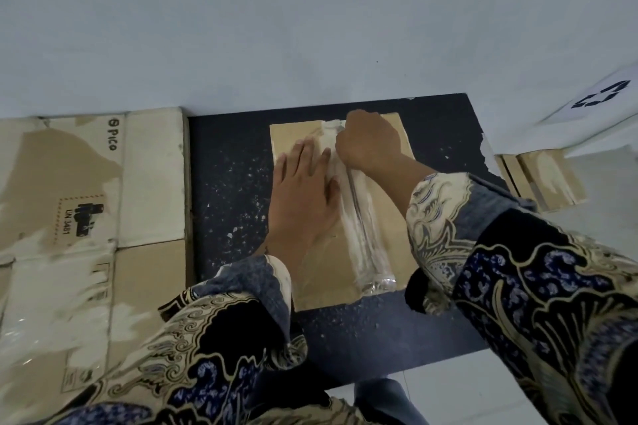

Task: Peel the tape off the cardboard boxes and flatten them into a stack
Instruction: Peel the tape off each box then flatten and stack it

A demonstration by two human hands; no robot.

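A small brown cardboard box (386,217) lies on a dark mat (228,183). A strip of clear tape (366,245) runs down its middle seam, wrinkled and partly lifted at the near end. My left hand (303,197) lies flat on the box left of the tape, fingers straight, pressing it down. My right hand (369,141) is curled at the far end of the seam and pinches the tape there; its fingertips are hidden under the hand.
A large flattened PICO carton (103,190) with torn patches lies on the left, beside the mat. Flattened cardboard pieces (545,179) lie on the right past the mat's torn edge. A white sheet with a recycling symbol (600,97) sits far right. Paper crumbs dot the mat.
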